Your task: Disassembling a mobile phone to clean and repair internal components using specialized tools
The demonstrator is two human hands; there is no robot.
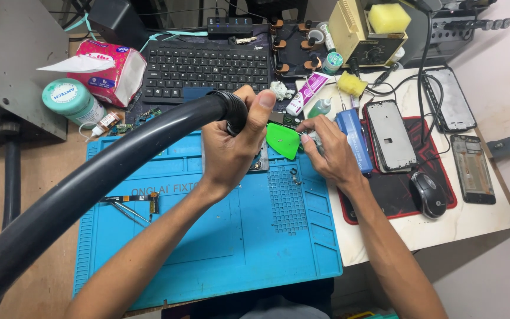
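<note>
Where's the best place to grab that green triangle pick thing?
Probably the wide rounded back of the green pick, taken from the lower side. Its tip points up toward the small parts by the right hand, and the left hand crowds the other edge.

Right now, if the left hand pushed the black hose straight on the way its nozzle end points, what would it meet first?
Probably the green triangular pry pick just beyond the left hand, which grips the black hose. The right hand lies just past it. Depth is unclear.
</note>
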